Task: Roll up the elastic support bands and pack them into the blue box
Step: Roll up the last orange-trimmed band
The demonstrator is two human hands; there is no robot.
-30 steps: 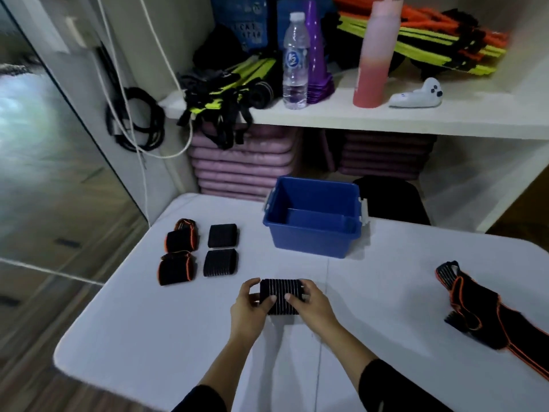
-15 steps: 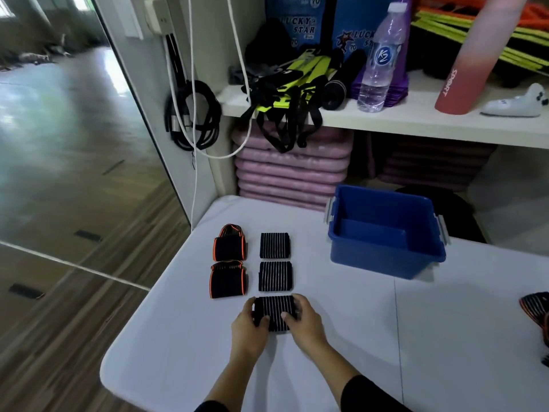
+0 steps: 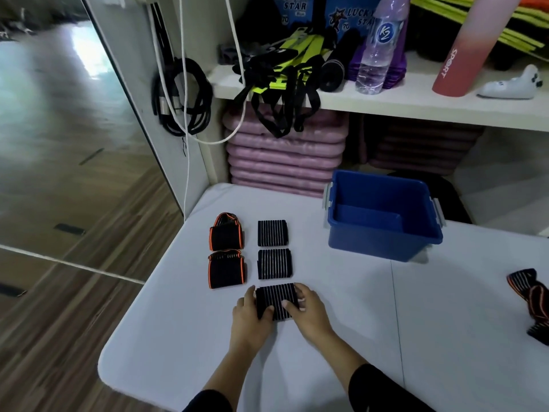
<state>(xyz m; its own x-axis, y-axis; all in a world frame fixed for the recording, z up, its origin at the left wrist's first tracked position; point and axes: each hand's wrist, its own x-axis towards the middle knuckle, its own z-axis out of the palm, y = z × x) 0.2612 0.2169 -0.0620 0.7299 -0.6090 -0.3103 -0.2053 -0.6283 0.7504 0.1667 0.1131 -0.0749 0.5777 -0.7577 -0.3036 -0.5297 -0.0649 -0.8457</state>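
A rolled black ribbed band (image 3: 277,298) lies on the white table (image 3: 184,337), held between both hands. My left hand (image 3: 249,315) grips its left end, thumb on top. My right hand (image 3: 306,307) grips its right end. Behind it two more rolled black ribbed bands (image 3: 274,264) (image 3: 272,232) lie in a column. Left of those sit two rolled black bands with orange trim (image 3: 226,232) (image 3: 227,269). The blue box (image 3: 383,236) stands open and empty at the back right. An unrolled black and orange band (image 3: 531,295) lies at the right edge.
A white shelf (image 3: 386,105) behind the table holds a water bottle (image 3: 378,46), a pink bottle (image 3: 459,52), black and yellow straps (image 3: 285,75). Pink mats (image 3: 282,156) are stacked below. Cables (image 3: 181,96) hang on the wall at left. The table's left edge drops to wooden floor.
Both hands carried the rolled ribbed band leftwards and set it down in line below the two other ribbed rolls. The view shifted left, so the box now sits to the right.
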